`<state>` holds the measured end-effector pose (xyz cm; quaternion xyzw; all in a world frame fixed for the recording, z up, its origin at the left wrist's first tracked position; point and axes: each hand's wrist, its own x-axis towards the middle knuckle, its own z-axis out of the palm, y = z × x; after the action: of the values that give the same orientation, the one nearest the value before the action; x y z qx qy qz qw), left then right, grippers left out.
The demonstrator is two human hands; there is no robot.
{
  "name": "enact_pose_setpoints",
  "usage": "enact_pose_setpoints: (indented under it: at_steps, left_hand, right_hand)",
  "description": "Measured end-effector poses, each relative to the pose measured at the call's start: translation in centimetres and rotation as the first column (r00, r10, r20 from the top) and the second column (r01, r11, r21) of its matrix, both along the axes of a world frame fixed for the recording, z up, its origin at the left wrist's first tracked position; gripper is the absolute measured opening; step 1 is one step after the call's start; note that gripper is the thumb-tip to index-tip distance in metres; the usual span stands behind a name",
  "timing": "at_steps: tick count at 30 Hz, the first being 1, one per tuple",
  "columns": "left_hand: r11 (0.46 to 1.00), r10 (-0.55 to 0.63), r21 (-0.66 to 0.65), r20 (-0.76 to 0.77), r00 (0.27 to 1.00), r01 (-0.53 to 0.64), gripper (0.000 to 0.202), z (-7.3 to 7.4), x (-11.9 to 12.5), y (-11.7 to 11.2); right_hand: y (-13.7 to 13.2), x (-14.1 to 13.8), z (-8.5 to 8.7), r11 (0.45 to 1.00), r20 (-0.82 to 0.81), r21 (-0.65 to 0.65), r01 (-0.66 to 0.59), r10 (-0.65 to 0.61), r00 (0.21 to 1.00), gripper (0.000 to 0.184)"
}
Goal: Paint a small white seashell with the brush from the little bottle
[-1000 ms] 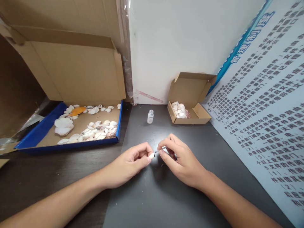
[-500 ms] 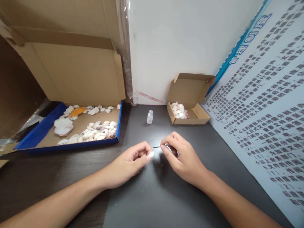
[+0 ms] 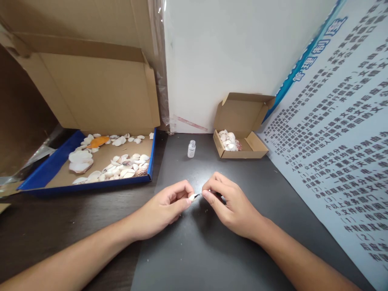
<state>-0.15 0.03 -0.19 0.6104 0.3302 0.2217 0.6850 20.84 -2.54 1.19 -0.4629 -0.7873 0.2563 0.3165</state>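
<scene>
Between thumb and fingers, my left hand [image 3: 169,208] pinches a small white seashell [image 3: 192,197] over the dark grey mat. From the right, my right hand [image 3: 228,200] grips a thin brush [image 3: 197,195] with a dark tip. That tip meets the shell's edge; most of the handle is hidden by my fingers. Behind both hands stands a small clear glass bottle [image 3: 191,149] with a white label, upright and with no cap on it.
An open blue-edged cardboard box [image 3: 112,186] at the left holds several shells, one orange. A smaller open cardboard box [image 3: 245,154] with white shells stands at the back right. A white board [image 3: 242,52] rises behind, and a printed poster [image 3: 339,161] leans at the right.
My right hand has moved slightly left and down, bringing the brush tip from beside the shell onto its edge. The shell has tilted slightly in my left hand.
</scene>
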Motion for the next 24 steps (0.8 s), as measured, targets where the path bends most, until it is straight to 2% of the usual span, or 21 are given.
enact_pose_setpoints:
  at_steps: [7, 18, 24]
  left_hand:
    - [1.0, 0.005, -0.008, -0.016, 1.0, -0.005, 0.025, 0.17, 0.04, -0.04]
    - [0.995, 0.036, -0.098, 0.099, 0.994, -0.026, 0.017, -0.18, 0.01, 0.05]
    - [0.994, 0.059, -0.101, 0.1, 0.993, -0.049, 0.02, -0.32, 0.06, 0.07]
  right_hand:
    - [0.16, 0.04, -0.21, 0.993, 0.038, -0.013, 0.119, -0.118, 0.992, 0.02]
    - [-0.37, -0.11, 0.18, 0.99, -0.074, -0.091, -0.105, 0.099, 0.992, 0.021]
    - [-0.56, -0.06, 0.2, 0.985, -0.169, -0.093, -0.143, 0.126, 0.977, 0.022]
